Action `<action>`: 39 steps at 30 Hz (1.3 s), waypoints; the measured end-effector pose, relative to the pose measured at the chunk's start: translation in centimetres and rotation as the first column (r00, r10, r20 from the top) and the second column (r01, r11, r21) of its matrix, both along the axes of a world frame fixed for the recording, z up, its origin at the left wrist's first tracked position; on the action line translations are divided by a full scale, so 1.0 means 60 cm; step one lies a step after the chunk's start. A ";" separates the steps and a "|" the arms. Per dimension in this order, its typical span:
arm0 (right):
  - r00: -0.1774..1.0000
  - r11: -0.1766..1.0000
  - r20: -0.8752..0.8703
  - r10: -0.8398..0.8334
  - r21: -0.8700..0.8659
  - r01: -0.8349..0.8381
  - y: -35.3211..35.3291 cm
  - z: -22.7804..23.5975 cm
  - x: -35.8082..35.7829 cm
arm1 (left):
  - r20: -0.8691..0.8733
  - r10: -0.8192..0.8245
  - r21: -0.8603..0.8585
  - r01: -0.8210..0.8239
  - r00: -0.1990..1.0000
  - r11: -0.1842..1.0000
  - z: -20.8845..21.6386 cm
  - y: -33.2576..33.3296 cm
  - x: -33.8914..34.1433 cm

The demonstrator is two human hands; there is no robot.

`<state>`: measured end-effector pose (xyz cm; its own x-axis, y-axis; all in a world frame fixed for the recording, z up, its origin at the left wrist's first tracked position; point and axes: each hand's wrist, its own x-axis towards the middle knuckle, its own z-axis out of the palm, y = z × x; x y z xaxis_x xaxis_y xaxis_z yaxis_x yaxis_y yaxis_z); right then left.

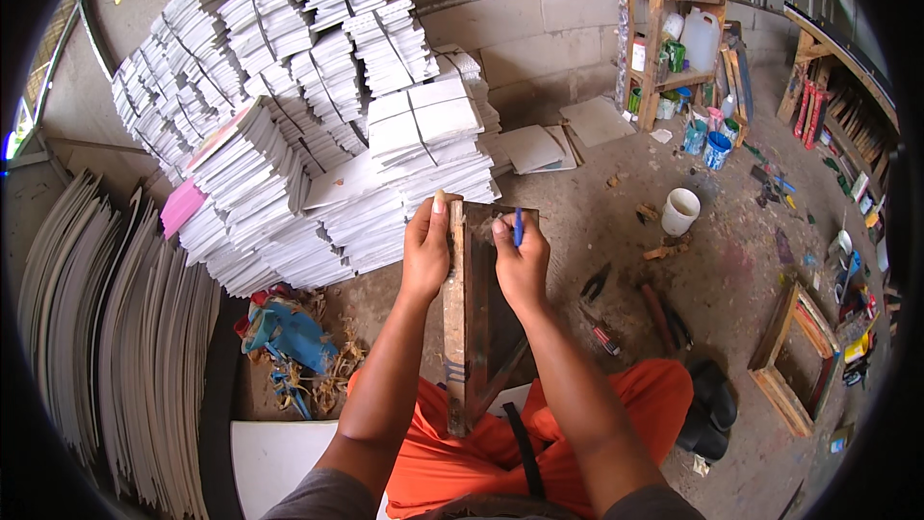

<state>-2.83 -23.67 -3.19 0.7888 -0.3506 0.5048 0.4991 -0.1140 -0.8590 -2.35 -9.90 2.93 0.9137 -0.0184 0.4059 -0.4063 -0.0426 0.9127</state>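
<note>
A worn wooden frame (456, 327) stands tilted up on edge in front of me, its near end over my lap between my orange trouser legs. Dark material shows on its right side. My left hand (426, 248) is closed around the far part of the frame's left side, thumb along the top. At the frame's far right, my right hand (522, 265) is closed with a slim blue pen-like tool (518, 227) sticking up between its fingers. What the right fingertips pinch against the frame is too small to make out.
Strapped stacks of white paper (423, 120) rise ahead on the left, with bent grey sheets (144, 347) nearer. Right lie pliers (596, 283), a screwdriver (604, 339), a white bucket (680, 212) and another wooden frame (770, 380). A shelf (654, 48) holds cans and jugs.
</note>
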 end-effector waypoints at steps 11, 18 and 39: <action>0.950 0.988 0.309 -0.051 -0.124 0.093 0.036 0.043 -0.058 | -0.023 0.007 -0.077 -0.009 1.000 0.997 -0.011 0.013 -0.002; 0.931 0.973 0.348 -0.109 -0.154 0.172 0.038 0.041 -0.048 | 0.002 0.023 -0.051 -0.023 1.000 0.998 -0.004 0.002 -0.013; 0.961 0.947 0.058 -0.271 -0.163 0.277 0.043 0.101 -0.064 | -0.007 0.039 -0.004 -0.039 0.999 0.999 0.001 -0.021 -0.021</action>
<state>-6.68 -21.10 2.85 0.6554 -0.4589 0.5999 0.4567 -0.3918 -0.7987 -3.63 -11.19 2.96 0.9164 0.0188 0.3998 -0.3984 -0.0542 0.9156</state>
